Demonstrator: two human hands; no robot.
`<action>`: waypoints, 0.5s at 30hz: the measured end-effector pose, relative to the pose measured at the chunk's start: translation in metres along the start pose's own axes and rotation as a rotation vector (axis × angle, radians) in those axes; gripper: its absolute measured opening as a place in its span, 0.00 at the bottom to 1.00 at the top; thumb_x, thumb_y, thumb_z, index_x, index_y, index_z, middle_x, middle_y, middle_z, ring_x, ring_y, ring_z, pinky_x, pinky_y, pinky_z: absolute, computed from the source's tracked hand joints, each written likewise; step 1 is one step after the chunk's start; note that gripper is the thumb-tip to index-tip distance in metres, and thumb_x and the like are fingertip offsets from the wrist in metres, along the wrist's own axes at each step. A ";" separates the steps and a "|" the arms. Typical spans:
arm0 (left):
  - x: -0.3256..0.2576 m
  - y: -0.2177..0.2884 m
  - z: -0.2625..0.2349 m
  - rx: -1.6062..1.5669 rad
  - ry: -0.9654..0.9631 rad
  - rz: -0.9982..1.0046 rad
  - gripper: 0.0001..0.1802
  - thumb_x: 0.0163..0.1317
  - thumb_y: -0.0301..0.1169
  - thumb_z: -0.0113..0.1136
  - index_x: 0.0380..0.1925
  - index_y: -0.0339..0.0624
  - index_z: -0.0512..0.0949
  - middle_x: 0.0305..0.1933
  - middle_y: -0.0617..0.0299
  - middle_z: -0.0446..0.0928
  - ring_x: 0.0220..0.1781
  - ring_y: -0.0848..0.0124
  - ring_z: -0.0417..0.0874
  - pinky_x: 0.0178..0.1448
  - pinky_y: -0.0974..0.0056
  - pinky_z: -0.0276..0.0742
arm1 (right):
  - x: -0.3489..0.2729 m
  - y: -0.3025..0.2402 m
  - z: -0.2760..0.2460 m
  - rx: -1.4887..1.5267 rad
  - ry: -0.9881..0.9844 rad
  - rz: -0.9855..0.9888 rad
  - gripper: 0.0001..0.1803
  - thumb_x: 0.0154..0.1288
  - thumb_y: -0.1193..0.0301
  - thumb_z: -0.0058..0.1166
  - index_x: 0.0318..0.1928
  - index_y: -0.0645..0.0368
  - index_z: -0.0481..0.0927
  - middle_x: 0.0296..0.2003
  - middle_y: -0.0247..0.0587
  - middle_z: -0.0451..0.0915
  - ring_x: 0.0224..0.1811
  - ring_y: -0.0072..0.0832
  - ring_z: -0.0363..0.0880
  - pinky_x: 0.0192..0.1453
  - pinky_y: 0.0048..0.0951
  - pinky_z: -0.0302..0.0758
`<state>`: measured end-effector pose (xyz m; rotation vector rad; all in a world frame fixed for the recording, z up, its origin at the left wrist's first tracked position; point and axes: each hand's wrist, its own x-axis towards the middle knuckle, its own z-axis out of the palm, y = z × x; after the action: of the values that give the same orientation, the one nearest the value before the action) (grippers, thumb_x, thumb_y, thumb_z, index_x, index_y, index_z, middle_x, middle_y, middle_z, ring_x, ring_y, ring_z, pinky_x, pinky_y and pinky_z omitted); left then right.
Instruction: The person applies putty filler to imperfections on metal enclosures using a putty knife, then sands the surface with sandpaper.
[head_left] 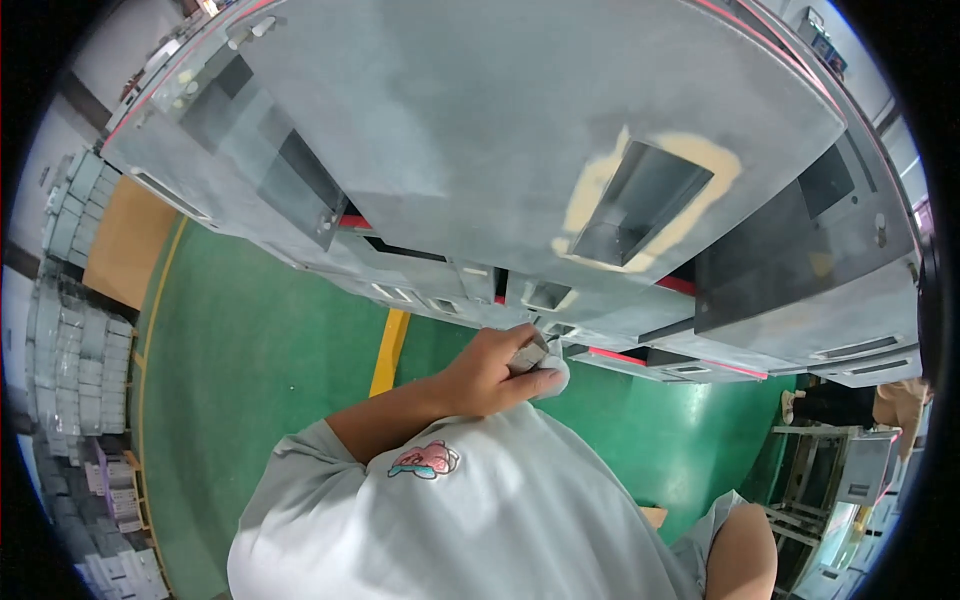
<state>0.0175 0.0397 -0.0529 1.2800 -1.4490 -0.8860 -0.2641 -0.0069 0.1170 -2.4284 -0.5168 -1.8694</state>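
My left hand (505, 370) is in front of my chest, fingers closed round a small grey and whitish piece (553, 372), perhaps a folded pad or cloth; its exact kind does not show. Beyond it stands a large grey metal cabinet (430, 110), its panel tilted across the upper view. A rectangular recess (640, 200) in the panel is ringed by cream-yellow filler (720, 155). The hand appears apart from that panel. Of my right arm (745, 555) only a bare part below the sleeve shows at the lower right; the hand is outside the picture.
More grey panels with slots and red edging (800, 255) extend right. Wrapped stacks (80, 350) and a brown board (128, 240) line the left side. A yellow stripe (390, 350) crosses the green floor (260, 330). At far right, another person (895, 402) is beside a metal frame (800, 480).
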 end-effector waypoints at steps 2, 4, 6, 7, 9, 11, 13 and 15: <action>0.001 -0.001 0.000 0.008 -0.011 0.004 0.15 0.58 0.35 0.68 0.33 0.35 0.74 0.24 0.57 0.80 0.24 0.71 0.81 0.31 0.66 0.74 | 0.000 -0.001 0.002 -0.001 -0.002 -0.004 0.12 0.55 0.75 0.56 0.40 0.64 0.75 0.35 0.43 0.79 0.41 0.35 0.78 0.46 0.39 0.76; 0.001 -0.002 0.000 0.020 -0.002 0.000 0.15 0.58 0.35 0.68 0.34 0.35 0.74 0.24 0.57 0.80 0.25 0.69 0.81 0.31 0.66 0.74 | 0.000 -0.001 0.004 0.010 -0.005 0.004 0.11 0.56 0.74 0.55 0.40 0.65 0.75 0.36 0.43 0.78 0.41 0.35 0.78 0.46 0.38 0.76; 0.000 -0.001 -0.002 -0.008 -0.010 0.007 0.15 0.58 0.35 0.68 0.34 0.36 0.74 0.25 0.56 0.80 0.25 0.67 0.82 0.32 0.65 0.75 | 0.002 -0.002 0.006 0.009 -0.002 0.004 0.11 0.57 0.74 0.54 0.40 0.65 0.75 0.36 0.44 0.78 0.41 0.34 0.78 0.46 0.38 0.76; -0.001 -0.001 -0.003 -0.024 -0.014 0.012 0.15 0.58 0.35 0.68 0.34 0.36 0.74 0.26 0.55 0.80 0.25 0.67 0.82 0.32 0.65 0.75 | 0.002 -0.001 0.007 0.009 0.004 0.003 0.11 0.57 0.73 0.54 0.40 0.65 0.75 0.36 0.44 0.78 0.40 0.34 0.78 0.46 0.38 0.76; -0.003 -0.001 -0.005 0.011 -0.033 -0.021 0.15 0.58 0.35 0.67 0.35 0.36 0.74 0.26 0.56 0.80 0.26 0.67 0.82 0.33 0.65 0.75 | 0.003 -0.002 0.009 0.017 0.008 -0.003 0.10 0.58 0.73 0.53 0.39 0.66 0.75 0.36 0.44 0.78 0.40 0.34 0.78 0.46 0.38 0.76; -0.003 -0.003 -0.007 -0.003 -0.037 -0.016 0.15 0.58 0.35 0.67 0.36 0.36 0.75 0.26 0.56 0.80 0.26 0.69 0.81 0.33 0.65 0.75 | 0.003 -0.003 0.011 0.020 0.006 -0.006 0.10 0.59 0.72 0.53 0.39 0.66 0.75 0.36 0.45 0.78 0.40 0.34 0.78 0.45 0.37 0.76; -0.003 -0.005 -0.008 -0.079 -0.047 -0.025 0.15 0.58 0.35 0.67 0.37 0.36 0.75 0.26 0.57 0.80 0.26 0.70 0.80 0.34 0.66 0.75 | 0.004 -0.004 0.013 0.020 0.002 0.002 0.10 0.60 0.72 0.52 0.39 0.67 0.75 0.36 0.45 0.78 0.40 0.34 0.78 0.45 0.37 0.77; -0.003 -0.006 -0.009 -0.078 -0.051 -0.032 0.15 0.59 0.35 0.67 0.38 0.36 0.75 0.26 0.58 0.80 0.26 0.71 0.79 0.34 0.66 0.75 | 0.006 -0.005 0.016 0.023 0.002 0.007 0.10 0.61 0.72 0.51 0.39 0.67 0.75 0.36 0.45 0.78 0.40 0.33 0.78 0.45 0.37 0.77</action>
<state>0.0279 0.0423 -0.0567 1.2339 -1.4226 -0.9935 -0.2488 0.0026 0.1175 -2.4109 -0.5260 -1.8517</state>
